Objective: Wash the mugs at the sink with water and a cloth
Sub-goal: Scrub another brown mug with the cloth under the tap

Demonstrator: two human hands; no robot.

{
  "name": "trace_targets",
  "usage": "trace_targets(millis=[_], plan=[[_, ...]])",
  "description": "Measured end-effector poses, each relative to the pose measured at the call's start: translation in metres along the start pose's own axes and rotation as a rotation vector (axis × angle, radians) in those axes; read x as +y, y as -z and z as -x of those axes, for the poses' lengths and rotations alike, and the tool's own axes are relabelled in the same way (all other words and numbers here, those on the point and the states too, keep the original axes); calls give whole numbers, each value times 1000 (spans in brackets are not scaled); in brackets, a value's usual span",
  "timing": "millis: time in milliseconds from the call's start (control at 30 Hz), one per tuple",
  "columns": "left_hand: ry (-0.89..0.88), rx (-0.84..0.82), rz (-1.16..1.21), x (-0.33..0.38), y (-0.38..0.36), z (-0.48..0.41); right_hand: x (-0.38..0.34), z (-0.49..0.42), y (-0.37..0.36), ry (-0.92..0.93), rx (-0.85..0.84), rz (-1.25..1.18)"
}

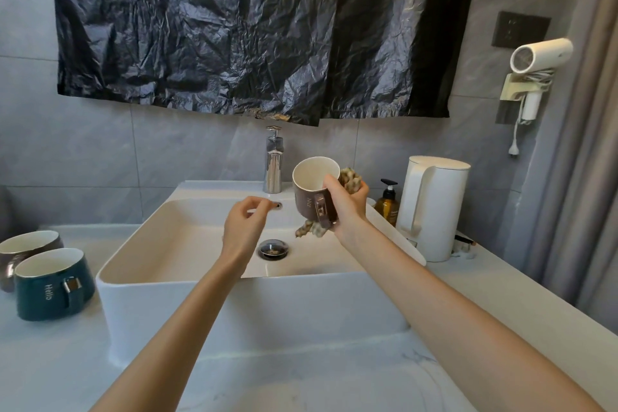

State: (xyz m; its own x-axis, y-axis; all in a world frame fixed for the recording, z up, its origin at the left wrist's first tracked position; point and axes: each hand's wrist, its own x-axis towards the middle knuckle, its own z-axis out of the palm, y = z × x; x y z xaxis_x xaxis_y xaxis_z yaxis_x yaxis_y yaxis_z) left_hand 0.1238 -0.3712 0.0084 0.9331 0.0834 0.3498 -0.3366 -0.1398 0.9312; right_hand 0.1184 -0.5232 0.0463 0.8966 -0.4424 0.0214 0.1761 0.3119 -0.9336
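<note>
Counter (301, 378) "Hello" mug (50, 291); held "Nice" mug (309, 201)

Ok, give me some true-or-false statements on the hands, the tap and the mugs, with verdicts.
1. The right hand grips the brown ceramic mug together with the patterned cloth. True.
2. The left hand holds the dark teal ceramic mug. False: it holds nothing, above the white rectangular basin; that mug stands on the pale counter.
3. Water streams from the chrome tap. False: no stream shows.
4. A second brown mug stands behind the teal one. True.
5. The white electric kettle stands left of the basin. False: it stands on the right.
</note>
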Motion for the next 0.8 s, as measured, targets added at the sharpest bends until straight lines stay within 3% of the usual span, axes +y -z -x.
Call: trace_targets(millis=[167,267,400,567,800], plan=[[-73,-263,-23,8,-11,2,10,-1,-3,183,130,-56],[47,-426,26,20,-19,2,16,-1,-4,304,154,-42],[289,-491,180,29,-23,-2,18,-1,-4,402,163,-24],[346,-680,310,31,-24,-4,24,-1,-1,519,89,27],[280,-645,503,32,-32,1,27,-6,-2,543,9,70]])
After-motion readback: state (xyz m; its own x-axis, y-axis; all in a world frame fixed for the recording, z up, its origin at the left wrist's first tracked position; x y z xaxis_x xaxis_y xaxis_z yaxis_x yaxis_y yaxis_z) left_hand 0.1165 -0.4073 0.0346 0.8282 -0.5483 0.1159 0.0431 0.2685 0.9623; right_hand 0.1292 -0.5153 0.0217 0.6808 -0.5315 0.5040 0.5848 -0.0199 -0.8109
